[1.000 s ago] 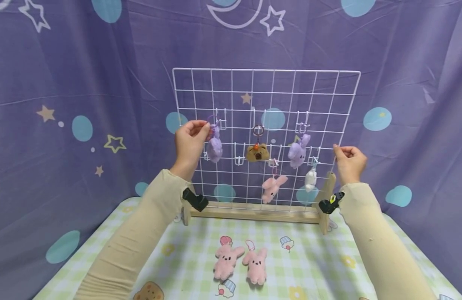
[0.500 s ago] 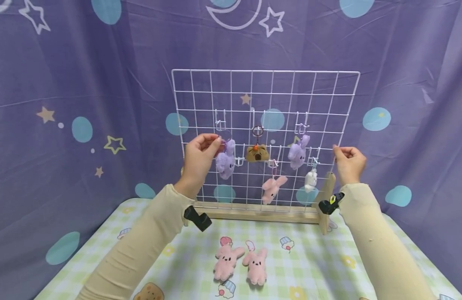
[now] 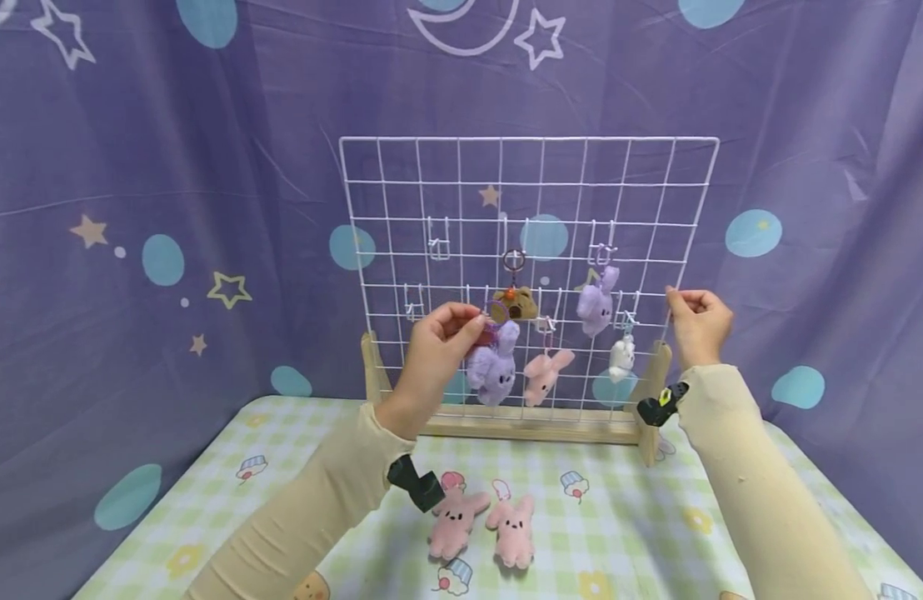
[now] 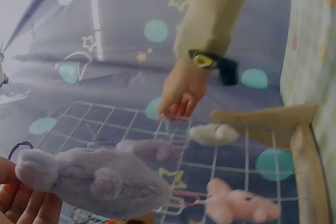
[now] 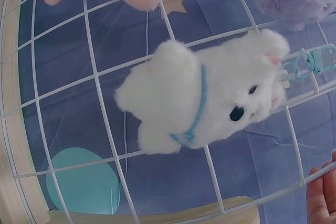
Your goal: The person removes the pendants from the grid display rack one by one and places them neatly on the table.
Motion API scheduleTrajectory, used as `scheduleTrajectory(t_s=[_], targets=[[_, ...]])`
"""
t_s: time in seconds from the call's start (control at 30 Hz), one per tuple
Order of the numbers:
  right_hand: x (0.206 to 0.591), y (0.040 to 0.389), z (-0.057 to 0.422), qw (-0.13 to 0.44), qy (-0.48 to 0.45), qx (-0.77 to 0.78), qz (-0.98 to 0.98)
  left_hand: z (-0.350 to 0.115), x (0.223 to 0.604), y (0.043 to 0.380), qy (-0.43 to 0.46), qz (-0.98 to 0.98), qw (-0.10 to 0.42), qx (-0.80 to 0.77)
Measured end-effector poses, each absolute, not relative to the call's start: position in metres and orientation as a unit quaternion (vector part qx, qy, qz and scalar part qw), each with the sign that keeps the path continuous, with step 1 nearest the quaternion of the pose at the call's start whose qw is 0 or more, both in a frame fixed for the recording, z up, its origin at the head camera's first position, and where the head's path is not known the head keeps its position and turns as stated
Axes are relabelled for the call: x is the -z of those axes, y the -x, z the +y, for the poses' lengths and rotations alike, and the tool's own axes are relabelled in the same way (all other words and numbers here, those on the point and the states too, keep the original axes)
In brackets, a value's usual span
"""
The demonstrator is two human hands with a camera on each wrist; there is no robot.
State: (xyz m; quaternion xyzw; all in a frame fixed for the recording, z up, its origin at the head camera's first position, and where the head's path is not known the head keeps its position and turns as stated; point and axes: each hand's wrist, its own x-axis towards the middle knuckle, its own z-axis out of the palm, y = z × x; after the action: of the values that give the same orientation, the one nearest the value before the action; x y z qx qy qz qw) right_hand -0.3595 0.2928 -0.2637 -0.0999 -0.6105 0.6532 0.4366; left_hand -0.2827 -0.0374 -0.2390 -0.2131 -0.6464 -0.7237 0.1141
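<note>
My left hand (image 3: 441, 350) pinches the purple ring and strap of a lilac plush bunny keychain (image 3: 495, 375), which dangles in front of a white wire grid rack (image 3: 529, 137). In the left wrist view the bunny (image 4: 105, 179) stretches away from the fingers. At the rack's right edge, the thumb and fingers of my right hand (image 3: 700, 323) pinch the outer wire. Nearby on hooks hang a brown bear-head keychain (image 3: 516, 305), a pink bunny keychain (image 3: 546, 379), another lilac bunny keychain (image 3: 596, 308) and a white plush dog keychain (image 5: 210, 95) with a blue neck cord.
Two pink plush bunnies (image 3: 513, 533) lie face up on the checked tablecloth (image 3: 619, 517). White double hooks (image 3: 439, 247) sit on the rack's left side. A wooden stand (image 3: 532, 427) carries the grid, with a purple curtain (image 3: 266, 167) behind.
My left hand has carried the lilac bunny from the rack's left hooks down and to the right, now overlapping the bear keychain. The right hand has stayed at the grid's edge.
</note>
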Motion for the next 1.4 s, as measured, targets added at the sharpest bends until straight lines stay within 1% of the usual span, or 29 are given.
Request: scheduleTrajectory(t_s=[0.4,0.77,1.1,1.3,1.4], targets=[[0.261,0.358,0.291,0.426,0.1,-0.66,-0.611,-0.017,0.275,0.278,0.215,-0.64,0.058,0.735],[0.249,0.344,0.28,0.425,0.056,-0.702,-0.569,0.002,0.3,0.266,0.224,-0.631,0.007,0.743],[0.252,0.346,0.284,0.418,0.076,-0.685,-0.592,0.019,0.328,0.256,0.218,-0.621,-0.045,0.751],[0.249,0.346,0.284,0.418,0.066,-0.701,-0.574,0.029,0.343,0.251,0.223,-0.616,-0.079,0.751],[0.25,0.346,0.284,0.416,0.066,-0.704,-0.571,0.032,0.351,0.249,0.227,-0.617,-0.087,0.749]])
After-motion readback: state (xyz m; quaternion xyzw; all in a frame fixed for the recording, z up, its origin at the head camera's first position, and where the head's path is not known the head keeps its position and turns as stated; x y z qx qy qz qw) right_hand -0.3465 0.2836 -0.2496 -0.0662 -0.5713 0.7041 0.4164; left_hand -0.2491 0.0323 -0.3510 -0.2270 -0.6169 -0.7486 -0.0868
